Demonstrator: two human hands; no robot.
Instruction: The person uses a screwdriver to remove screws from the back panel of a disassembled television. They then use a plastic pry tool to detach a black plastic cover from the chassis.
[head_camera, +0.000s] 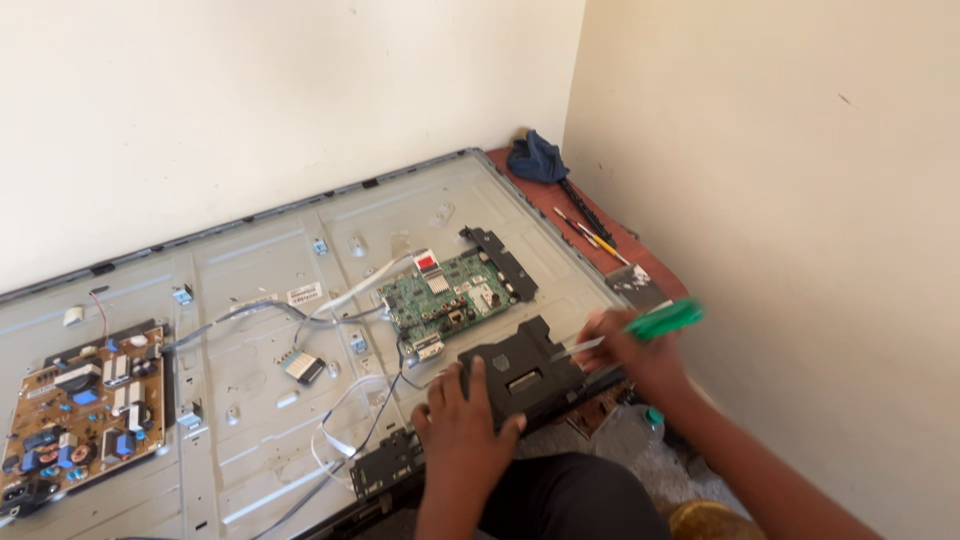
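Here I see my left hand lying flat, fingers spread, pressed on the near-left corner of a black plastic cover that sits on the near edge of an opened flat-screen panel. My right hand is closed around a screwdriver with a green handle; the handle sticks out up and to the right of my fist, and the metal shaft runs down and left toward the top right part of the black cover. The hand and tool are blurred, so I cannot tell whether the tip touches the cover.

Just beyond the cover, toward the wall, lies a green circuit board with a black bracket along its far right side. White and grey cables run left from the green board across the bare metal back of the panel, and thin wires loop down toward a small black module at the near edge, just left of my left wrist. At the far left of the panel sits a tan power board crowded with blue and black parts.

On the reddish table beside the panel's right edge, near the corner of the walls, lie a dark blue cloth and a few slim tools.
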